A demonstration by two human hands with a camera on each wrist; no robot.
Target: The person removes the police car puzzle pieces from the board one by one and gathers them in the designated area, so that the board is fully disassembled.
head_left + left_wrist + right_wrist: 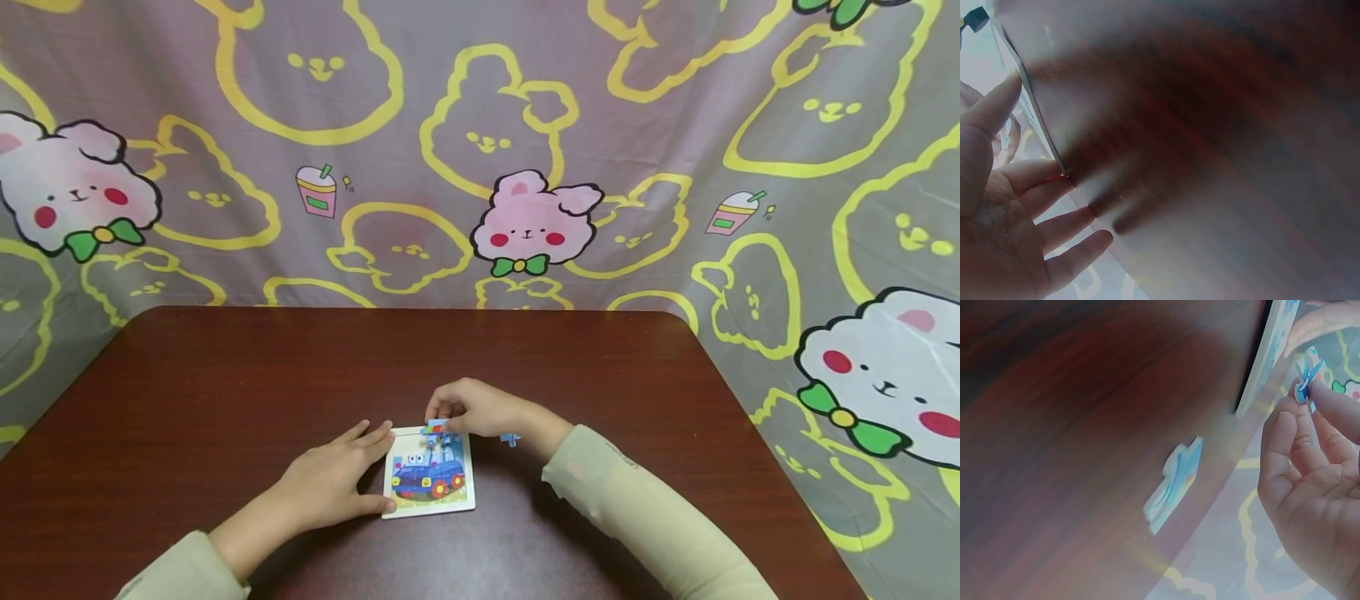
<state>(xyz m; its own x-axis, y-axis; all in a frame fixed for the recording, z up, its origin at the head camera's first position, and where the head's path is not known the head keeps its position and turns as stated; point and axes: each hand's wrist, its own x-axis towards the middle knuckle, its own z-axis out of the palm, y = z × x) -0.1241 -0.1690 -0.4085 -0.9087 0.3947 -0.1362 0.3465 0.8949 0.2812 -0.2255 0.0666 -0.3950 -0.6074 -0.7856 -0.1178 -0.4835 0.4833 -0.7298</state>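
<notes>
A jigsaw puzzle board [429, 511] with a white border lies on the table, its inside showing a blue cartoon car with red wheels. Bare white backing shows at its upper left. Against the board's left edge rests my left hand [326, 483], fingers extended, thumb near the lower corner; the left wrist view shows the fingertips at that edge. Over the upper part of the board, my right hand [486, 408] pinches a small multicoloured puzzle piece [1309, 378] between thumb and fingers. Another blue puzzle piece [510, 439] lies on the table, just under the right wrist.
The dark reddish-brown table [225, 375] extends around the board on all sides. Behind it and along both sides hangs a grey curtain [420, 175] with yellow outlines and cartoon rabbits, close to the table's far edge.
</notes>
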